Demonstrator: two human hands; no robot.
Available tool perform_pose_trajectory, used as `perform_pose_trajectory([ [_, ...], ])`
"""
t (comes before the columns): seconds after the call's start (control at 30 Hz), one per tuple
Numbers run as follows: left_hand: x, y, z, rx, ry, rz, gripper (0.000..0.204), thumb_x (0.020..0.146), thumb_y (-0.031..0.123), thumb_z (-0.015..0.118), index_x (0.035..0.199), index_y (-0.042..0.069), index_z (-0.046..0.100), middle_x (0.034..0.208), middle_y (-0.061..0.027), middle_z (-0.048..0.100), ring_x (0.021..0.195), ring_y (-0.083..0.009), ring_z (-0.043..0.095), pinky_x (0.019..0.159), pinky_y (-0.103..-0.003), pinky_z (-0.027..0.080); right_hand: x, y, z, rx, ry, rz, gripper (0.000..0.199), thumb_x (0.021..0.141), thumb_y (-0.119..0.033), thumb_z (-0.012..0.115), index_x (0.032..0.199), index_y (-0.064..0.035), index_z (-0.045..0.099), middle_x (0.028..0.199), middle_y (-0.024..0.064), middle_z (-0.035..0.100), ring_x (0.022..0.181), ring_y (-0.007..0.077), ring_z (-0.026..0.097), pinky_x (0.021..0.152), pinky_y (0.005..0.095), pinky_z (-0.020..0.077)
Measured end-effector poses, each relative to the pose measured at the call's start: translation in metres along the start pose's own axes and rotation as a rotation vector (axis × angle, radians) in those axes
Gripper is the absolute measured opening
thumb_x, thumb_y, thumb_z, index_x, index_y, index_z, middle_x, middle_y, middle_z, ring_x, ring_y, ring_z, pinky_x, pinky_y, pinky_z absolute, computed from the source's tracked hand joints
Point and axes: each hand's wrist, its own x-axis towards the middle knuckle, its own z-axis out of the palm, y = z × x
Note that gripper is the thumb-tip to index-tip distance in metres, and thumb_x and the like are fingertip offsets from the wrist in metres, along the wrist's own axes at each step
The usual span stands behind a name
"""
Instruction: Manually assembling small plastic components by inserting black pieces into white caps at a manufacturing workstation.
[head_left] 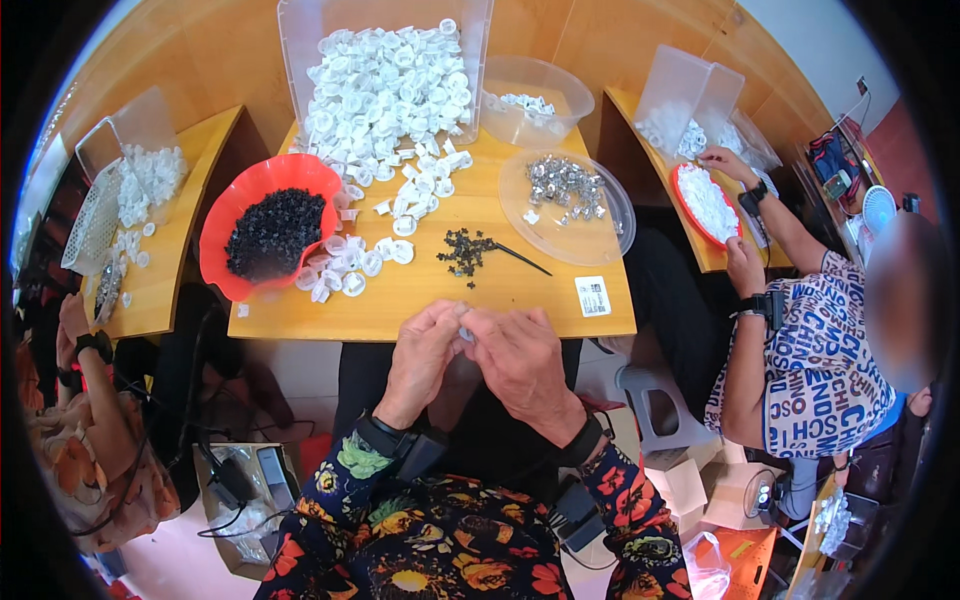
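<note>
Left hand [420,355] and right hand [520,362] together, both pinched on a small pale piece [466,335] by the table [540,312]; uneven pressure could pop it loose.

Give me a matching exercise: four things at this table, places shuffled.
1. Metal bits
2. Label
3. Red bowl
4. Pale piece

A. By the table's near right corner
B. Between left hand and right hand
C. On the clear dish
D. At the table's left, holding black bits

Pairs: 1-C, 2-A, 3-D, 4-B
</note>
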Motion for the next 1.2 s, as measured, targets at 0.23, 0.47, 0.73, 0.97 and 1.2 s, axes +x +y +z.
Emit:
perform_pose_trajectory([
  [0.23, -0.001, 0.013, 0.001, -0.062, -0.067, -0.11, 0.026, 0.098, 0.022, 0.047, 0.098, -0.002, 0.058, 0.086, -0.0078, 0.06, 0.071, -0.0139, 0.056, 0.065, -0.025, 0.047, -0.001, 0.018, 0.002, 0.724, 0.009, 0.698, 0.017, 0.086, -0.001, 0.057, 0.104, -0.0003, 0.059, 0.085, 0.0071, 0.065, 0.07, 0.0106, 0.059, 0.066, 0.0235, 0.0481],
  [0.47, 0.005, 0.015, -0.01, -0.123, -0.168, -0.078, 0.032, 0.098, 0.028, 0.048, 0.102, -0.003, 0.056, 0.088, -0.0089, 0.06, 0.071, -0.0154, 0.057, 0.063, -0.026, 0.048, 0.004, 0.013, 0.006, 0.606, 0.001, 0.608, 0.01, 0.086, -0.009, 0.064, 0.09, -0.001, 0.062, 0.077, 0.0031, 0.061, 0.064, 0.0063, 0.053, 0.057, 0.0208, 0.0428],
  [0.73, 0.01, 0.02, -0.007, -0.138, -0.116, -0.105, 0.03, 0.099, 0.026, 0.046, 0.103, -0.002, 0.056, 0.09, -0.0076, 0.059, 0.072, -0.0136, 0.056, 0.067, -0.025, 0.048, 0.017, 0.016, 0.006, 0.559, -0.045, 0.65, 0.013, 0.083, -0.011, 0.068, 0.078, -0.0019, 0.059, 0.065, -0.001, 0.058, 0.055, 0.003, 0.047, 0.05, 0.02, 0.0377],
  [0.97, 0.018, 0.028, -0.003, -0.195, -0.159, -0.185, 0.026, 0.098, 0.02, 0.046, 0.105, -0.004, 0.056, 0.092, -0.0075, 0.06, 0.078, -0.0141, 0.058, 0.071, -0.026, 0.049, 0.009, 0.032, 0.016, 0.75, -0.045, 0.876, 0.016, 0.085, -0.012, 0.066, 0.075, -0.0016, 0.059, 0.062, -0.0016, 0.057, 0.055, 0.0018, 0.046, 0.05, 0.0189, 0.0375],
  [1.2, 0.013, 0.027, -0.005, -0.127, -0.095, -0.276, 0.033, 0.097, 0.023, 0.05, 0.112, -0.006, 0.054, 0.093, -0.0109, 0.06, 0.079, -0.0166, 0.058, 0.073, -0.027, 0.049, 0.009, 0.049, 0.012, 0.486, -0.059, 0.875, 0.011, 0.084, -0.01, 0.065, 0.082, -0.0004, 0.061, 0.06, 0.002, 0.058, 0.056, 0.0055, 0.054, 0.054, 0.0225, 0.0427],
])
